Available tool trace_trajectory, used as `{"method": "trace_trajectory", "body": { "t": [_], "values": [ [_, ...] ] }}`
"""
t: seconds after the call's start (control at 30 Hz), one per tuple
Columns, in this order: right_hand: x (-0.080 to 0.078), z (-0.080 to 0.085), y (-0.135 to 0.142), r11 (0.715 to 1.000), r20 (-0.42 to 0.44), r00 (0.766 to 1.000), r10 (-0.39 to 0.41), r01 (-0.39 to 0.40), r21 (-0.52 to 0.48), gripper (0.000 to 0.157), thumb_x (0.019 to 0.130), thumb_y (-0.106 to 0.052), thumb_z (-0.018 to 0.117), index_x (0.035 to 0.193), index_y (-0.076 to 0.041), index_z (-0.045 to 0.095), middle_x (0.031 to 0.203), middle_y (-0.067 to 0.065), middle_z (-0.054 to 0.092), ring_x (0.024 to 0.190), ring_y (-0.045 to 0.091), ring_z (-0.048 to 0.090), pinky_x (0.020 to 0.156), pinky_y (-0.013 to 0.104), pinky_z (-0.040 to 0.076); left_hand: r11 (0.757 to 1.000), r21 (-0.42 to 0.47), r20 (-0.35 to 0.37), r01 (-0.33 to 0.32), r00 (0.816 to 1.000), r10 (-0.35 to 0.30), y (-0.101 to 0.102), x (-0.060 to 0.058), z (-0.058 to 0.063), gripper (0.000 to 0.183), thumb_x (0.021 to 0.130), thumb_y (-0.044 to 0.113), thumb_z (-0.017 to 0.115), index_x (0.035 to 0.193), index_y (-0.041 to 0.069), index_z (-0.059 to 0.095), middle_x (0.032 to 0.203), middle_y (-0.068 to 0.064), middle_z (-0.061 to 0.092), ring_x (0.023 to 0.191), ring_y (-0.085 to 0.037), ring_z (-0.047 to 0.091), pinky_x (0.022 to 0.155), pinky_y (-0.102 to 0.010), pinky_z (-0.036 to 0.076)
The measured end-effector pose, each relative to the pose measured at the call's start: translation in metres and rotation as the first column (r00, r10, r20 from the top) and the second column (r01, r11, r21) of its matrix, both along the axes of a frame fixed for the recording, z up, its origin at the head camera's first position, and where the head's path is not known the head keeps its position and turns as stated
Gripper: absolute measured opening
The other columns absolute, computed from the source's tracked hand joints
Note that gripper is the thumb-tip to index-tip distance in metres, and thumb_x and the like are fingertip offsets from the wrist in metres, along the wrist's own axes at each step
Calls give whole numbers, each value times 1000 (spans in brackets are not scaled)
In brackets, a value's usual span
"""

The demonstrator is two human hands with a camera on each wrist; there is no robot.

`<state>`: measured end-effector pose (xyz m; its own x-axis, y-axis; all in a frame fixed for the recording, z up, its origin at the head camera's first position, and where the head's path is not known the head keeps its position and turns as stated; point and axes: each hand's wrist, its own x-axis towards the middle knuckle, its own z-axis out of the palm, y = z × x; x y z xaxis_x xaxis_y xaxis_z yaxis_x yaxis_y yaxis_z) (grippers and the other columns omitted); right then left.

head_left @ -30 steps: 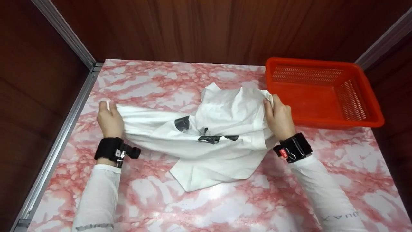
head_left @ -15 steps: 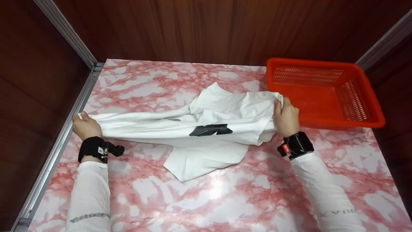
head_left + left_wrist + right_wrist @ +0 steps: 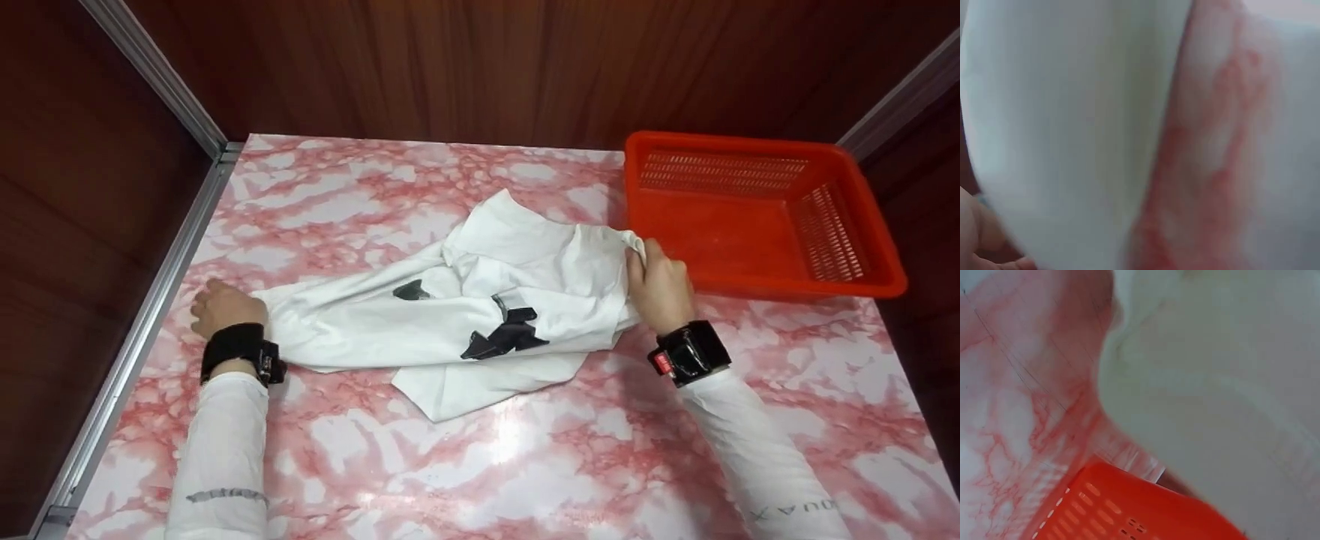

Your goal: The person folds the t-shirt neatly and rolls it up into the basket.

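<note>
A crumpled white T-shirt with black print stretches across the marbled table between my hands. My left hand is back-up at the shirt's left end, fingers bent at the cloth; the fingertips are hidden. In the left wrist view, the blurred white cloth bulges close to the camera, with part of the hand in the lower left corner. At the right end, my right hand pinches the shirt's edge between thumb and fingers. Pale cloth fills much of the right wrist view.
A red plastic basket with slotted walls stands at the back right, just beyond the right hand. Dark wood-look panels close off the back and sides. The pink-and-white table extends in front of the shirt.
The left hand first drew the cloth out leftward, then came back slightly right and lower, turning palm down. The stretched shirt has slackened and spread. My right hand shifted a little right and toward me.
</note>
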<state>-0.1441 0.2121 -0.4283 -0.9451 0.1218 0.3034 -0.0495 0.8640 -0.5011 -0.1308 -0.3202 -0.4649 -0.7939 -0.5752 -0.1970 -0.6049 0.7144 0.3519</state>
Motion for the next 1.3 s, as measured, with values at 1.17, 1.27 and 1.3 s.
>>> {"method": "trace_trajectory", "body": {
  "t": [1.17, 1.27, 1.3],
  "values": [
    [-1, -10, -4, 999, 15, 999, 32, -31, -23, 35, 92, -40, 40, 85, -7, 50, 54, 13, 48, 51, 29, 52, 43, 38, 38, 670, -182, -117, 719, 661, -741, 181, -93, -34, 17, 93, 20, 43, 103, 8, 49, 76, -19, 63, 68, -37, 60, 57, -49, 46],
    [-2, -10, -3, 999, 11, 1000, 27, -27, -26, 34, 92, -39, 41, 85, -7, 51, 54, 13, 48, 52, 29, 52, 45, 38, 38, 751, -107, -193, 651, 728, -658, 167, -95, -28, 26, 95, 32, 38, 103, 10, 50, 80, -21, 63, 72, -39, 61, 60, -51, 45],
    [-2, -9, -3, 999, 8, 1000, 26, -26, -25, 34, 92, -39, 41, 85, -7, 51, 54, 13, 48, 52, 29, 52, 46, 39, 39, 774, -90, -233, 627, 742, -628, 162, -96, -25, 28, 95, 34, 37, 103, 10, 50, 81, -23, 63, 74, -41, 60, 61, -52, 45]
  ]
}}
